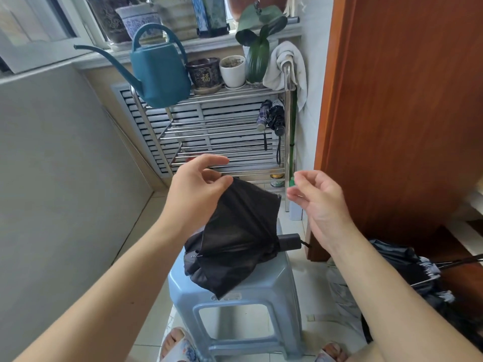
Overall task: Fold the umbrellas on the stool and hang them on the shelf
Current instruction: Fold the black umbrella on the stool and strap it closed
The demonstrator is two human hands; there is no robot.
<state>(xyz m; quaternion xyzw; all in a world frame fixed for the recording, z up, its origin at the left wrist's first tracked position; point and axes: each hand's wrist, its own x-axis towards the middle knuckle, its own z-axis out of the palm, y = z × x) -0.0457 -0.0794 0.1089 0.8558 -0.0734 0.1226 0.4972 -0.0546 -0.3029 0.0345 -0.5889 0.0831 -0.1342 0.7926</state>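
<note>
A black folding umbrella (235, 239) lies across the pale blue plastic stool (277, 283), its handle (289, 241) pointing right. My left hand (194, 186) pinches a corner of the black canopy and lifts that panel up above the stool. My right hand (318, 197) hovers to the right of the fabric with loosely curled fingers, holding nothing. Behind the stool stands a metal rack shelf (222, 142). Two folded dark umbrellas (271, 117) hang at its right side.
A teal watering can (159, 71), flower pots (205, 73) and a white towel (287, 66) sit on the shelf top. A wooden door (397, 113) stands at the right. Another loose dark umbrella (407, 267) lies on the floor at right. My slippered feet (177, 346) are below the stool.
</note>
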